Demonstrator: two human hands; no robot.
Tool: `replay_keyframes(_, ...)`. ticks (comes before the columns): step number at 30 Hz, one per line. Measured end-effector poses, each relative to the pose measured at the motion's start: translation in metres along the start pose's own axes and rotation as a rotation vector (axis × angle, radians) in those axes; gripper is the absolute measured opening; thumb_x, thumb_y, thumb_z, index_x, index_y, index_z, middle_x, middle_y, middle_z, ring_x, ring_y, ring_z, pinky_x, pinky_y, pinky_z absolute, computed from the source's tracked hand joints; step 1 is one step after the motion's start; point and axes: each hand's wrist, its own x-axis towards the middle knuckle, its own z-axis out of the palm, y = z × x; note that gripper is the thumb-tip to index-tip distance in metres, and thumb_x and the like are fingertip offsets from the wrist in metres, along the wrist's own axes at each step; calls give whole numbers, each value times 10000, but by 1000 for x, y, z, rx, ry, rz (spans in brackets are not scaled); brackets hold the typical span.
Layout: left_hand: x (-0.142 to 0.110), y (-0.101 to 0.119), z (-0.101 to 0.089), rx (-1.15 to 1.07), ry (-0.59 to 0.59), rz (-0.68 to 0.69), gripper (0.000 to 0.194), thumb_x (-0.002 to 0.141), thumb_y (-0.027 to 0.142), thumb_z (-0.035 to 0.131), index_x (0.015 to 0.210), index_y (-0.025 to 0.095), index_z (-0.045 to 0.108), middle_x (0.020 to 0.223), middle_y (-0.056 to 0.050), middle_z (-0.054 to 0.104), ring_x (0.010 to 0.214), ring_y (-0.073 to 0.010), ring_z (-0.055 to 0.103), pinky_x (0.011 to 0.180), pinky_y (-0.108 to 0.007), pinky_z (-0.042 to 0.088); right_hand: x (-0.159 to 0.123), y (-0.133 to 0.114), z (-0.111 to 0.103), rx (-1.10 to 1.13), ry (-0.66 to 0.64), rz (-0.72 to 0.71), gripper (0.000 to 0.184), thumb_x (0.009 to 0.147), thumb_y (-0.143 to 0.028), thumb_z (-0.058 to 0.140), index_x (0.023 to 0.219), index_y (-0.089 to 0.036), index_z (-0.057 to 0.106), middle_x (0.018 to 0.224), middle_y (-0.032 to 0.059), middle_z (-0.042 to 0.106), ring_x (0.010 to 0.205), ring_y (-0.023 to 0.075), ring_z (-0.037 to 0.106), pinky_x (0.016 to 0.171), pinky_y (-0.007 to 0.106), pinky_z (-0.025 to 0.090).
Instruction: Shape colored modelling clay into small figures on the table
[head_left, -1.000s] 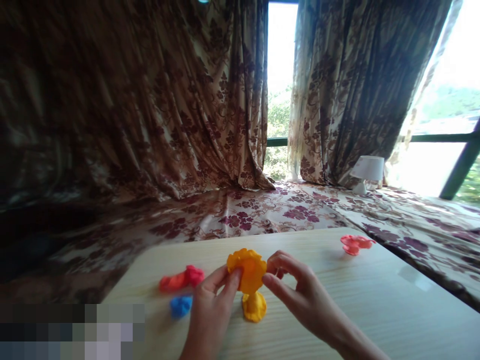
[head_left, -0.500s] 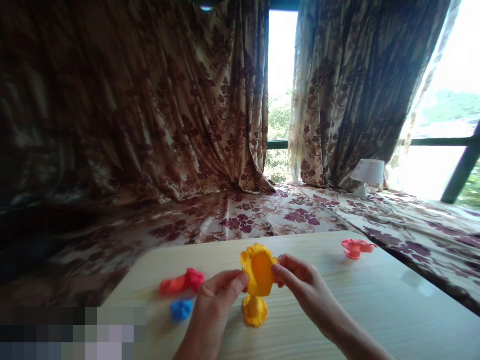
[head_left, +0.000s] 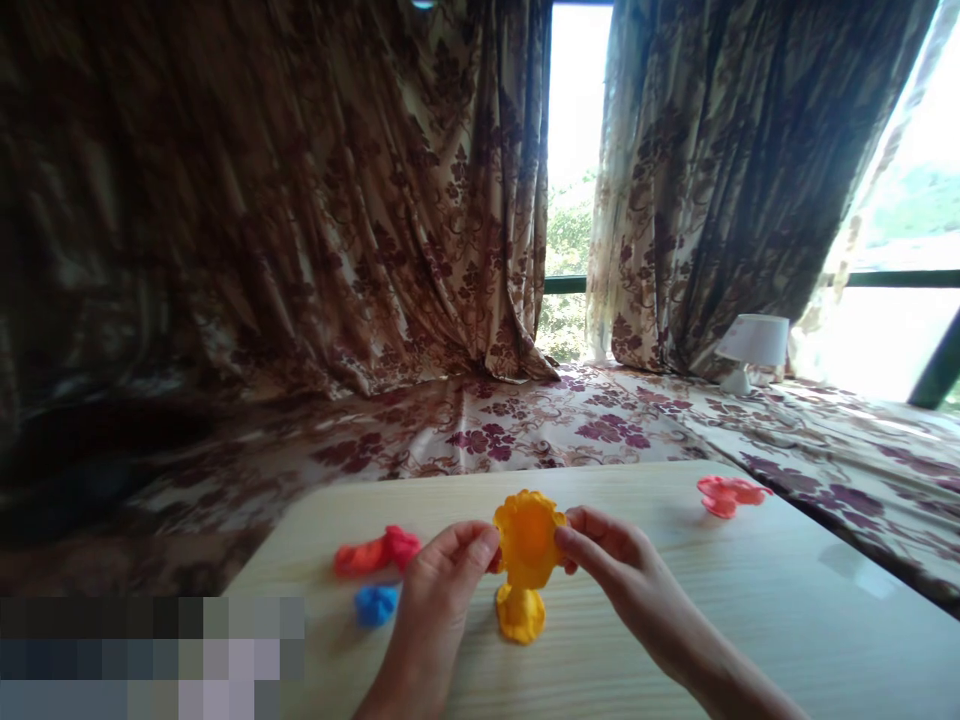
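A yellow modelling-clay goblet [head_left: 530, 540] with a wavy rim and a round, frilled foot [head_left: 520, 614] is in the middle of the view, its hollow facing me. On its left edge, my left hand [head_left: 454, 570] pinches the rim between thumb and fingers. Opposite, my right hand [head_left: 607, 550] holds the right edge the same way, thumb in front. Left of my left hand lie an orange clay roll [head_left: 360, 558], a pinkish-red clay lump [head_left: 403, 546] touching it, and a blue clay piece [head_left: 376, 605].
A pink-coral clay piece [head_left: 726, 496] with thin, curled edges is at the far right of the pale wooden table [head_left: 637, 490]. Beyond the table spreads flowered fabric [head_left: 480, 440]. A white lamp [head_left: 756, 340] stands by the curtains [head_left: 660, 220] at the back right.
The goblet's rim is spread a little wider and its opening looks rounder. Both hands keep their pinch on it. The whole view has shifted slightly.
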Motion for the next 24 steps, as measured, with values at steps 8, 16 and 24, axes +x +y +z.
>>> replay_keyframes(8,3,-3,-3,-180,-49,-95,230,621,330,783,728,146,695,653,2,658,640,-92,571,689,-208,466,-2,1,-1,51,-28,20,380,758,-526,601,647,-165,554,648,-6,530,649,132,473,630,247,399)
replay_keyframes(16,-2,0,-2,-275,-140,-125,174,645,306,770,729,166,712,726,-14,688,724,-117,609,726,-227,484,-2,2,-2,40,-59,-7,362,807,-501,575,687,-159,579,651,9,574,637,135,532,622,249,453)
replay_keyframes(24,9,-4,-6,-251,-167,-284,397,745,473,640,698,87,720,619,-73,684,564,-120,605,565,-208,461,0,10,-12,-666,79,-684,103,889,-182,509,859,-193,607,842,65,647,690,154,591,627,257,470)
